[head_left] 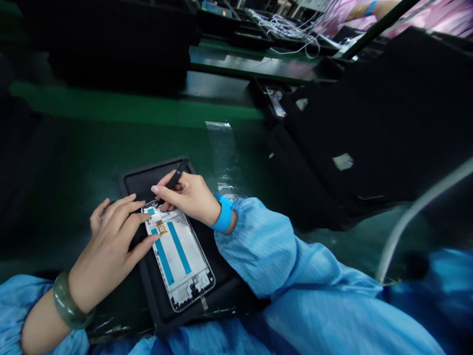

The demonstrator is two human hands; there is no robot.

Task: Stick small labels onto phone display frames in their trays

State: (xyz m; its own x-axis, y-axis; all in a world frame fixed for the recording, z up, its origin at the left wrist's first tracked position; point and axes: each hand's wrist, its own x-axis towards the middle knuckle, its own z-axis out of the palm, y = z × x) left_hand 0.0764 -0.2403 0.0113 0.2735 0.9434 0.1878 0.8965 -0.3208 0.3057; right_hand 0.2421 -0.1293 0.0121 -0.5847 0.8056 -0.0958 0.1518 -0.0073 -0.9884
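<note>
A phone frame [183, 264] with blue adhesive strips and a small orange flex cable [161, 227] lies at a slant in a black tray [148, 177]. My right hand [188, 195] is closed around black tweezers [178, 172], whose tips point down at the top end of the phone frame and are partly hidden by my fingers. My left hand [118, 231] has its fingers spread, with the fingertips resting on the upper left edge of the frame. A green bangle circles the left wrist, and a blue band sits on the right one.
Clear tape [223, 153] is stuck to the green table [92, 138] beyond the tray. Black trays or boxes [369, 128] stand to the right, others at the far left. A pale hose [414, 207] curves at the right. White cables [284, 27] and a person in pink are across the bench.
</note>
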